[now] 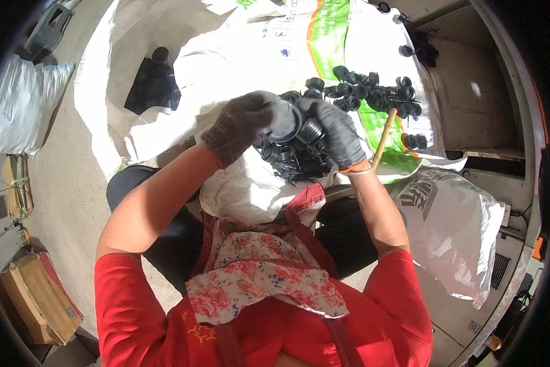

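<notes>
My left hand (239, 124), in a dark knit glove, is closed on a round black-rimmed part (298, 122) with a pale, shiny middle. Close beside it, my right hand (339, 131), in a grey glove, has its fingers around a black ribbed round part (311, 131). The two parts sit against each other; whether they are joined I cannot tell. Beneath my hands lies a pile of small black plastic pieces (299, 165) with thin stems, on a white sack over my lap. Beyond my right hand are several black round caps (360, 92) on the sack.
A wooden stick (385, 139) lies right of my right hand. The large white and green sack (226, 67) spreads ahead, with a dark patch (152, 85) at its left. A clear plastic bag (452, 226) is at right; a white sack (24, 107) and cardboard (39, 300) are at left.
</notes>
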Tool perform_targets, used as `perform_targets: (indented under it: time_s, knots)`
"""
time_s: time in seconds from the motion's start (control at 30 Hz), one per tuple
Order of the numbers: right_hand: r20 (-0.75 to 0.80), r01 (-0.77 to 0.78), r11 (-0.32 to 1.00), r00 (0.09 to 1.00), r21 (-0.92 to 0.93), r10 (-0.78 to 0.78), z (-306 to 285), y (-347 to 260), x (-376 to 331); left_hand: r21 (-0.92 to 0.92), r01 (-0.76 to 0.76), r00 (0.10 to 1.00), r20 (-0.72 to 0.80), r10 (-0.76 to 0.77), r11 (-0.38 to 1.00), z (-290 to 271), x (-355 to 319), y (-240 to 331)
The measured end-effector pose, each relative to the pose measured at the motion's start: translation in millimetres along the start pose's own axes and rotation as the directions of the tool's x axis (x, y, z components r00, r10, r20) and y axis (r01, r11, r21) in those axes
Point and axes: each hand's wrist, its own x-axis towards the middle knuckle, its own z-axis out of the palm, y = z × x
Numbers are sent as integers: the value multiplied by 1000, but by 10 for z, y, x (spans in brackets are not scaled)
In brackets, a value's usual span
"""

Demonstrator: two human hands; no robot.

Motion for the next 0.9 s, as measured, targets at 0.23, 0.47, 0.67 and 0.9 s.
perform_targets:
  time_s: [0.23,0.47,0.67,0.9]
  knots:
    - [-264,39,990,965,133,-3,157,264,137,-562,183,974,217,-70,807,242,215,211]
    - [-353,-93,994,929,64,110,226,335,182,729,-68,948,-166,273,681,528,127,245]
    - [-298,-257,717,952,-648,72,-505,1182,207,865,1,878,-242,414,502,31,139,270]
    - [177,231,-43,840,-972,514,-232,1551,-81,769,-484,503,-147,852,418,-300,167,-67]
